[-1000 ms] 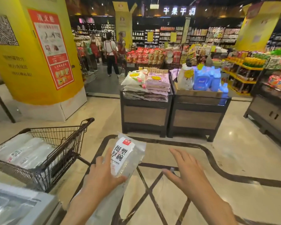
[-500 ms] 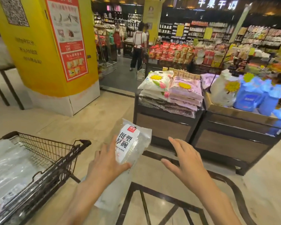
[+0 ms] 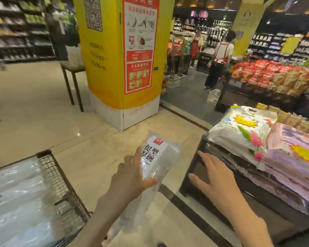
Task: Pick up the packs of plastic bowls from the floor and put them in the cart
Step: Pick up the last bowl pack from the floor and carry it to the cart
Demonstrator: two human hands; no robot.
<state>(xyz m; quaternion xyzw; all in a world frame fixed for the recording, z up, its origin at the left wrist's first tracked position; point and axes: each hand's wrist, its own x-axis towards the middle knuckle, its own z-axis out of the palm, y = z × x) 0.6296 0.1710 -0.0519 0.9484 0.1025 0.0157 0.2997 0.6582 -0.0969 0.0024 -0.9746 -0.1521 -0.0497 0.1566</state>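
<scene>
Head view is showing the left hand (image 3: 130, 177) gripping a pack of plastic bowls (image 3: 155, 168) mid-carry; the right hand (image 3: 212, 177) is hovering spread. Next, swinging toward eight o'clock, lowering into the shopping cart (image 3: 57, 177).

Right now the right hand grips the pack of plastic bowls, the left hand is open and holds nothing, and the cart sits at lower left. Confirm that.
Not quite: the hands are swapped. In the head view the left hand grips the pack of plastic bowls, and the right hand is open and holds nothing. The cart does sit at lower left.
</scene>
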